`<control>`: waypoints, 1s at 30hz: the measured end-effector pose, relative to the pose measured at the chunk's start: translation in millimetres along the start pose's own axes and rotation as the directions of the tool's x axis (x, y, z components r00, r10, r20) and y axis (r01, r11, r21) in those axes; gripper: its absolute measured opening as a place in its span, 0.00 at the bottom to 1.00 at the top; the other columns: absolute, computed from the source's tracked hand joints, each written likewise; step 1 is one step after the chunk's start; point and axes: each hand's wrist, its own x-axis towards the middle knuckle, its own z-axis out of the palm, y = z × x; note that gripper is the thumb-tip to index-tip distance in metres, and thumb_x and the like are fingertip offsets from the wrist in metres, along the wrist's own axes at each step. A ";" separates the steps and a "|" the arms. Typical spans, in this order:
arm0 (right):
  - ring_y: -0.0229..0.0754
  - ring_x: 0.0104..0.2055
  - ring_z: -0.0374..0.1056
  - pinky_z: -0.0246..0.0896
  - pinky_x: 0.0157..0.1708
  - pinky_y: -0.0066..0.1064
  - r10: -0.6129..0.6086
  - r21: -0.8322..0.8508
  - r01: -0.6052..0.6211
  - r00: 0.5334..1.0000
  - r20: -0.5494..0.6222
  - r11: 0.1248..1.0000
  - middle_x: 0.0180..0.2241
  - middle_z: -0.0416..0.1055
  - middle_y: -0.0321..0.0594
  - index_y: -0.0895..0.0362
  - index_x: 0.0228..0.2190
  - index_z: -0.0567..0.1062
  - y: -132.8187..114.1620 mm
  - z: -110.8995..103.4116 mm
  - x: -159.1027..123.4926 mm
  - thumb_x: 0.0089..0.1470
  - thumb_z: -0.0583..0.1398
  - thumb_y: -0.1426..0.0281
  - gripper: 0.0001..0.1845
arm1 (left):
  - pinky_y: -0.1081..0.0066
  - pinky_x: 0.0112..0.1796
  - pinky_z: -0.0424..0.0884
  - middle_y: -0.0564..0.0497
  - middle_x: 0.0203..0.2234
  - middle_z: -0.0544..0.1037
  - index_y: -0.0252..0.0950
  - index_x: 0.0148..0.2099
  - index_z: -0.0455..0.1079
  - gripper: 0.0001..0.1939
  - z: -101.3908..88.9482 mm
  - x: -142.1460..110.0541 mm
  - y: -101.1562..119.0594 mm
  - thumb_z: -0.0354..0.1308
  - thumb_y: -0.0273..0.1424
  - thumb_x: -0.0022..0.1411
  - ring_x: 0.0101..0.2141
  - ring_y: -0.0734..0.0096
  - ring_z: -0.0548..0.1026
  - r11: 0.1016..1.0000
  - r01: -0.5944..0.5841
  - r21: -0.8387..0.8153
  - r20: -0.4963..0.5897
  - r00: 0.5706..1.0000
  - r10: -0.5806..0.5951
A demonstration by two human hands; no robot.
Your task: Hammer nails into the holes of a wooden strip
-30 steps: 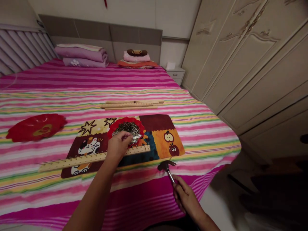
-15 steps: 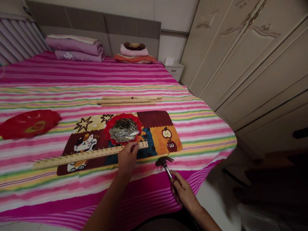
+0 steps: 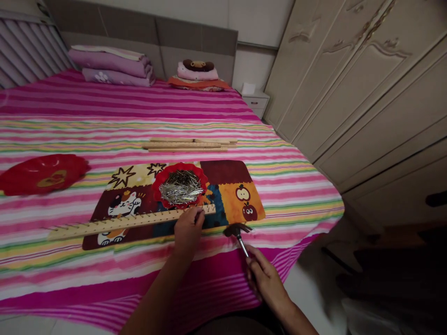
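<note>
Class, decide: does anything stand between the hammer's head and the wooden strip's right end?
Nothing visible stands between the hammer, in the right hand, and that end of the wooden strip; the left hand hides part of it farther left.

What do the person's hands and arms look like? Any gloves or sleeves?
The left hand and the right hand are both bare, with no gloves. The left forearm and the right forearm are bare too: no sleeves show on the parts in view. I can't make out any watch or bracelet.
</note>
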 end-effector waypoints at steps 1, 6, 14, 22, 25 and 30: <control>0.30 0.14 0.47 0.41 0.12 0.22 -0.028 -0.020 0.028 1.000 0.002 0.999 0.16 0.56 0.26 0.59 0.53 0.65 -7.5 1.5 -0.5 0.52 0.55 0.55 0.31 | 0.70 0.41 0.67 0.50 0.32 0.78 0.37 0.35 0.72 0.08 0.5 -0.3 -0.9 0.52 0.31 0.58 0.36 0.68 0.75 1.000 -0.012 0.003 -0.005 1.000 0.012; 0.34 0.19 0.55 0.53 0.19 0.24 -0.288 -0.256 0.305 0.952 0.102 0.917 0.18 0.60 0.31 0.57 0.51 0.70 -58.5 8.9 -0.9 0.56 0.53 0.58 0.25 | 0.71 0.40 0.67 0.50 0.31 0.78 0.38 0.34 0.72 0.07 4.1 -0.8 -5.1 0.52 0.31 0.58 0.35 0.69 0.75 0.998 -0.048 0.035 -0.033 0.998 0.049; 0.34 0.20 0.56 0.54 0.21 0.25 -0.444 -0.440 0.521 0.853 0.273 0.731 0.20 0.63 0.33 0.57 0.52 0.69 -101.8 28.9 9.3 0.59 0.50 0.64 0.21 | 0.71 0.39 0.67 0.50 0.30 0.78 0.38 0.34 0.72 0.07 5.3 -2.0 -5.8 0.52 0.31 0.59 0.35 0.69 0.74 0.993 -0.098 0.071 -0.021 0.995 0.100; 0.36 0.21 0.58 0.56 0.24 0.27 -0.420 -0.442 0.535 0.843 0.336 0.720 0.21 0.66 0.35 0.55 0.50 0.71 -100.1 34.4 16.3 0.58 0.51 0.65 0.20 | 0.71 0.38 0.66 0.50 0.28 0.76 0.38 0.33 0.71 0.08 6.2 -1.8 -6.7 0.50 0.29 0.59 0.34 0.69 0.73 0.991 -0.079 0.108 -0.005 0.997 0.080; 0.35 0.19 0.53 0.52 0.22 0.26 -0.366 -0.391 0.454 0.887 0.281 0.801 0.19 0.61 0.32 0.55 0.51 0.71 -89.3 22.4 4.6 0.57 0.52 0.61 0.22 | 0.71 0.39 0.67 0.50 0.30 0.77 0.38 0.35 0.71 0.08 7.7 -3.9 -6.8 0.51 0.29 0.59 0.34 0.69 0.73 0.994 -0.092 0.060 -0.014 0.996 0.093; 0.34 0.18 0.47 0.43 0.18 0.26 -0.142 -0.284 0.186 0.975 0.171 0.941 0.16 0.51 0.28 0.56 0.52 0.70 -36.9 -5.6 -5.2 0.53 0.55 0.54 0.28 | 0.70 0.39 0.68 0.49 0.33 0.78 0.38 0.38 0.71 0.09 -6.4 -5.4 -7.1 0.51 0.31 0.59 0.34 0.69 0.74 0.995 -0.087 0.043 -0.054 0.995 0.089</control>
